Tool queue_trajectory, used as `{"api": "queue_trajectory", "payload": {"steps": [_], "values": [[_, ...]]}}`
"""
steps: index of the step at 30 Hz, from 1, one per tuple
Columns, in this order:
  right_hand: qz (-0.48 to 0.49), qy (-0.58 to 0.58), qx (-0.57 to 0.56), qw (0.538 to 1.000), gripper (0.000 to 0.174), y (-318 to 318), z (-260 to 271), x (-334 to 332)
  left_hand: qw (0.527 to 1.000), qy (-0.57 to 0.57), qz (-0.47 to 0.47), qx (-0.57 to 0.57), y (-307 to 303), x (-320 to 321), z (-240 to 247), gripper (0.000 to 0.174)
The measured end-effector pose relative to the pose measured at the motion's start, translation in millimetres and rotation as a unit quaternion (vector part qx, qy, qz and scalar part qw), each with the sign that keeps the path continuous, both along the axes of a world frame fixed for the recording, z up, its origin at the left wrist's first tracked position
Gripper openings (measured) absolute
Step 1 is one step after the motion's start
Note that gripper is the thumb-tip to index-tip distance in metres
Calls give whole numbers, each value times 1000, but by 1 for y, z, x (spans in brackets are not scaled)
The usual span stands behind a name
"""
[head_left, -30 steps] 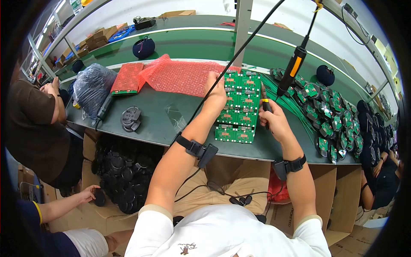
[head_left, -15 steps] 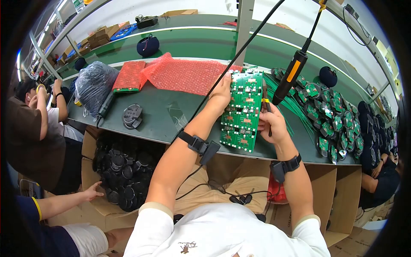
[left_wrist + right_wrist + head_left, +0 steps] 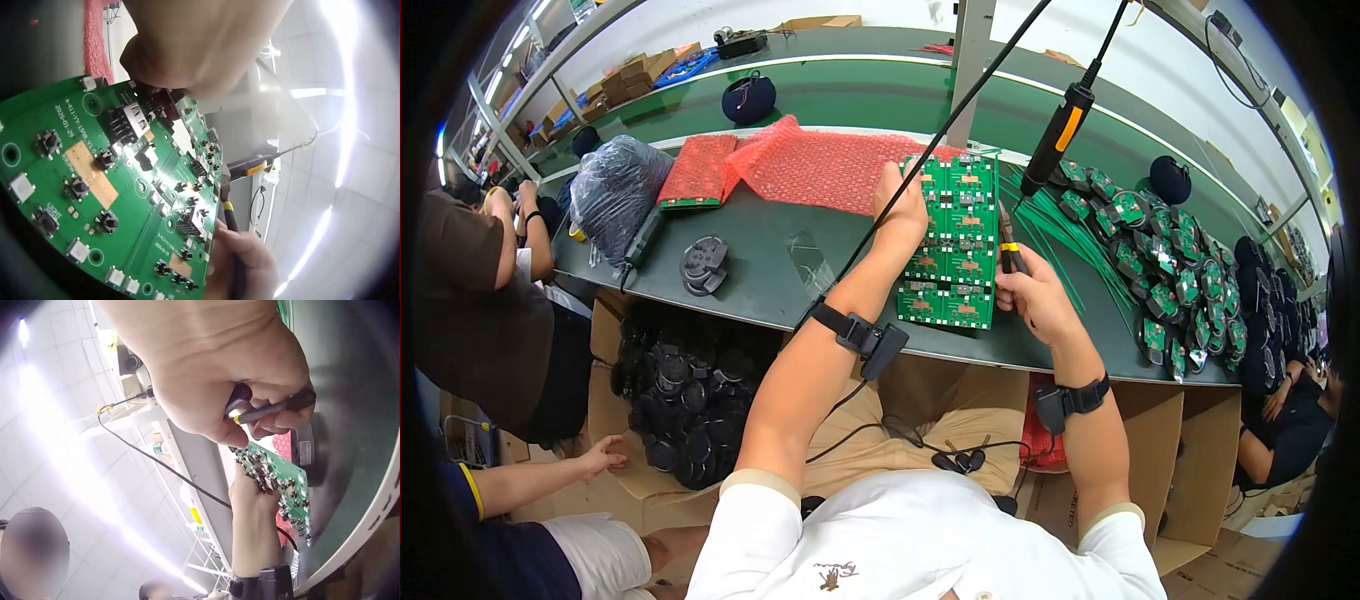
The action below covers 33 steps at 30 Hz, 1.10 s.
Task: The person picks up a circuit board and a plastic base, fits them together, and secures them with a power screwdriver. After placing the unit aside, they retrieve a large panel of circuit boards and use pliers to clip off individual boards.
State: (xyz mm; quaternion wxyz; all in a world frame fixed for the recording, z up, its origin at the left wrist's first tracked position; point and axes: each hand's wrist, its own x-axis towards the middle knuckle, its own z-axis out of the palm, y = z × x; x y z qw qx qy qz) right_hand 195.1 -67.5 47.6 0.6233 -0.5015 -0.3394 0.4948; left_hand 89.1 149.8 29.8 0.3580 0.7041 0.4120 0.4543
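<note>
The circuit-board panel (image 3: 948, 250) is gripped by the left hand (image 3: 902, 215) over the bench (image 3: 770, 270). A slim tool (image 3: 1007, 255) (yellow-banded) is clenched in the right hand (image 3: 1028, 298). Edge work seems in hand; precise tool placement is called for next.

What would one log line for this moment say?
left hand: grips green circuit board panel at upper left edge | right hand: grips black tool with yellow band, beside panel's right edge
</note>
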Motion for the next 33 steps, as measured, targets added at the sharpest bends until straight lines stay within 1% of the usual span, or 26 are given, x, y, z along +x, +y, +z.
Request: {"api": "queue_trajectory", "payload": {"steps": [1,3,7,9,10,11,12,13,14,15,16,17,19,20,22,23,24,25,26,27,28,29,31,33], "values": [[-2,0,-1,1000,22,-2,0,-2,1000,-6,4,-6,-3,-1,2,39],[-38,-85,-22,995,21,-5,0,-7,1000,-18,3,13,-11,-6,7,39],[-42,-92,-41,994,21,-10,-2,-8,997,-50,0,56,-19,-10,12,39],[-19,-49,-38,998,20,-11,-3,-7,998,-33,0,53,-12,-8,6,38],[-19,-50,-38,998,20,-11,-5,-6,999,-16,0,51,-6,-4,-1,38],[19,23,-7,1000,21,-10,-9,-5,999,-17,0,50,1,2,-9,38],[57,95,24,994,23,-10,-10,-5,999,-37,-24,-3,5,6,-12,39],[57,94,24,994,23,-10,-10,-7,996,-56,-48,-57,8,10,-16,41],[75,139,45,986,26,-8,-10,-11,996,-57,-48,-57,9,13,-21,41],[92,183,66,977,30,-6,-9,-15,990,-62,-67,-112,-1,8,-11,43],[105,185,79,974,36,-4,-8,-18,980,-67,-86,-166,-6,6,-4,46],[105,185,80,974,36,-3,-11,-17,980,-67,-86,-165,-7,5,0,46],[109,202,103,968,39,-1,-15,-17,957,-77,-124,-249,-5,3,3,45],[109,202,103,968,39,-2,-14,-17,957,-77,-124,-249,-1,6,-2,45],[46,157,45,985,32,-3,-3,-22,976,-103,-92,-168,8,12,-19,41],[47,157,44,985,32,-2,-6,-19,976,-103,-92,-168,13,12,-22,41],[37,112,32,993,29,-1,-9,-14,993,-39,-32,-104,14,8,-18,40],[27,65,20,997,26,-1,-12,-12,999,24,28,-39,14,5,-15,39],[26,66,19,997,26,-2,-13,-12,999,-6,32,-31,12,3,-13,37],[15,42,10,999,23,-4,-10,-13,999,-5,32,-32,8,1,-8,37],[5,17,1,1000,20,-5,-8,-14,999,13,50,-6,3,-1,-1,39],[5,16,0,1000,20,-6,-10,-14,997,31,68,21,0,-3,2,41],[-5,-37,-16,999,23,-9,-14,-12,997,18,72,19,2,-2,2,40],[1,-30,-23,999,23,-13,-10,-13,997,6,75,17,1,-2,3,40]]}}
